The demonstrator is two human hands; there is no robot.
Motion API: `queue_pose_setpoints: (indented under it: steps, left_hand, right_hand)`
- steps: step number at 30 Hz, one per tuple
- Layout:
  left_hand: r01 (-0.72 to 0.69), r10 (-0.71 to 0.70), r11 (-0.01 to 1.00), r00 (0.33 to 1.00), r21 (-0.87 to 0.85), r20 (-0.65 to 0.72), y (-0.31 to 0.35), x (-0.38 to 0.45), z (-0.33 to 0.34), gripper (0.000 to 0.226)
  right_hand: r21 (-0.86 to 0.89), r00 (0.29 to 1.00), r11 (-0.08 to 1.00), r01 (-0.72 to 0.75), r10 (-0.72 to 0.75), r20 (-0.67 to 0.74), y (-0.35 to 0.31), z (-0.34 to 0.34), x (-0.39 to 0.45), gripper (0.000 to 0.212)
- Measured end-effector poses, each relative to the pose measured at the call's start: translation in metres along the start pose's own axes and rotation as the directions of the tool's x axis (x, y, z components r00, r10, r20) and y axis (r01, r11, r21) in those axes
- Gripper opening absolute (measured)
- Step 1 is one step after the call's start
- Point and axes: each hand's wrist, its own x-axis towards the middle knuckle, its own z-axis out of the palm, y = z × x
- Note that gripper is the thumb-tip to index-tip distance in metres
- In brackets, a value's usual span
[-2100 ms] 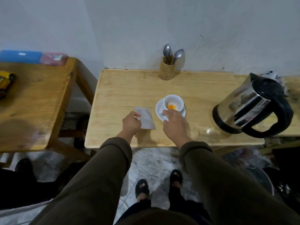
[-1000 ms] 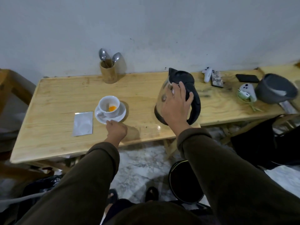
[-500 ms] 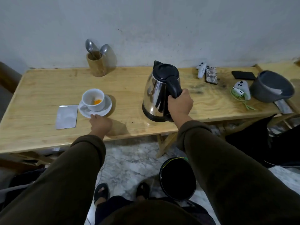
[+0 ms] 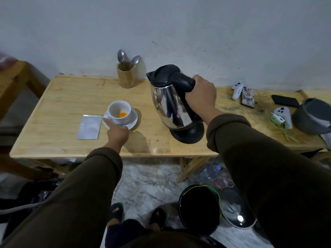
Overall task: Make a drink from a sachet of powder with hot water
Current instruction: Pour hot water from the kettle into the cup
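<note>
A white cup (image 4: 120, 111) with orange powder at its bottom stands on a white saucer (image 4: 132, 121) on the wooden table (image 4: 59, 104). My left hand (image 4: 117, 133) holds the saucer's near rim. An opened silver sachet (image 4: 89, 126) lies flat just left of the saucer. My right hand (image 4: 201, 96) grips the black handle of the steel kettle (image 4: 170, 104), which is lifted off its black base (image 4: 188, 134) and tilted, spout toward the cup.
A wooden holder with two spoons (image 4: 125, 74) stands at the back by the wall. To the right lie game controllers (image 4: 283, 114), phones (image 4: 248, 97) and a grey pot (image 4: 311, 115). A black bin (image 4: 199, 208) sits on the floor.
My right hand closed on the kettle's handle and has lifted it off its base, tilting it toward the cup. My left hand stays at the saucer.
</note>
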Motion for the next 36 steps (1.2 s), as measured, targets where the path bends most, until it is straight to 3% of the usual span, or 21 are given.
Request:
queue_pose_setpoints:
  steps: [6,11,13,17,26,28,36]
  left_hand:
    - [0.004,-0.004,1.000,0.999,-0.006,0.050,-0.004,0.021,-0.024,0.075]
    - [0.055,-0.044,0.996,0.989,-0.073,0.141,-0.022,0.073,-0.033,0.060]
    - [0.108,-0.089,0.989,0.979,-0.099,0.182,-0.031,0.099,-0.030,0.065]
    - [0.187,-0.134,0.966,0.952,-0.178,0.275,-0.002,0.070,-0.051,0.056]
    - [0.337,-0.236,0.923,0.877,-0.186,0.418,-0.002,0.068,-0.052,0.053]
    - [0.342,-0.249,0.928,0.864,-0.148,0.437,0.006,0.090,-0.071,0.052]
    - [0.362,-0.253,0.924,0.820,-0.122,0.512,0.010,0.086,-0.066,0.050]
  right_hand:
    - [-0.153,0.967,0.966,0.210,-0.182,0.176,-0.039,0.014,0.010,0.025]
    - [-0.228,0.930,0.930,0.289,-0.215,0.299,-0.064,0.029,0.015,0.029]
    - [-0.259,0.918,0.918,0.301,-0.206,0.339,-0.073,0.033,0.016,0.028]
    - [-0.303,0.906,0.902,0.308,-0.181,0.381,-0.088,0.041,0.017,0.027]
    - [-0.392,0.890,0.863,0.319,-0.130,0.437,-0.099,0.048,0.019,0.025]
    - [-0.408,0.896,0.872,0.270,-0.073,0.438,-0.125,0.058,0.027,0.026]
    - [-0.440,0.885,0.856,0.272,-0.044,0.463,-0.126,0.058,0.030,0.030]
